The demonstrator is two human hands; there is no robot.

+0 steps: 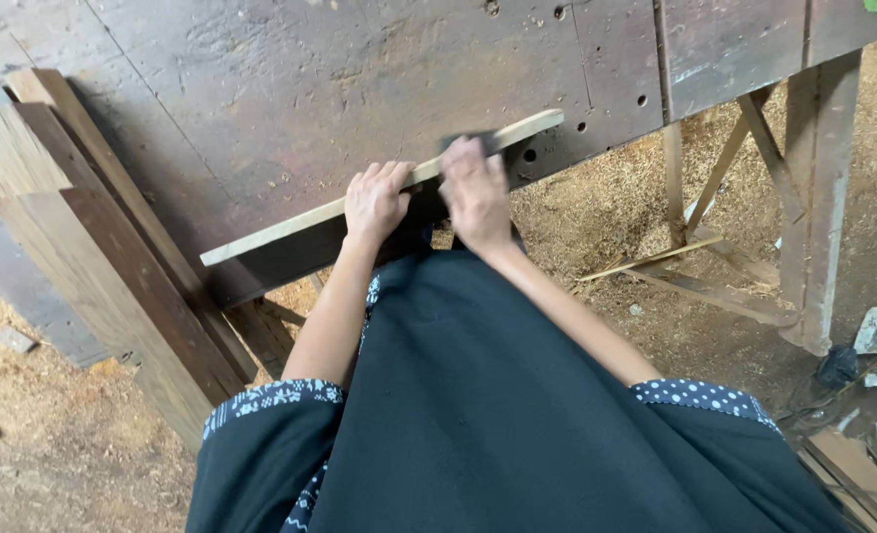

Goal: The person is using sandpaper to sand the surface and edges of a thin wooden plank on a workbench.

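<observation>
Strip: a long pale wooden strip (290,225) lies along the near edge of the dark, scarred worktop (290,89), running from low on the left up to the right.
Left hand: the left hand (376,202) presses down on the middle of the strip, fingers curled over its far edge; the grip is clenched on the wood, pinning it.
Right hand: the right hand (475,192) sits just beside the left, closed over a small dark pad (473,143), most likely sandpaper, that rests on the strip's top face.
Step, as I judge it: rubbing the strip smooth along its length.
Doing it well: keep the holding hand close to the rubbing hand, as it is here, so the thin strip does not flex or skate off the edge.
Stroke: I would say long passes with the grain, flat and even, rather than bearing down on one spot.
Support: the right end of the strip is free of any clamp, so firm pinning matters most when the pad works near it.
Risk: the strip sits right at the worktop's lip; a sideways shove could tip it to the floor.
Around: stacked boards (113,257) lean at the left, sawdust (596,207) covers the floor (43,454), and a wooden frame (813,197) stands at the right.
</observation>
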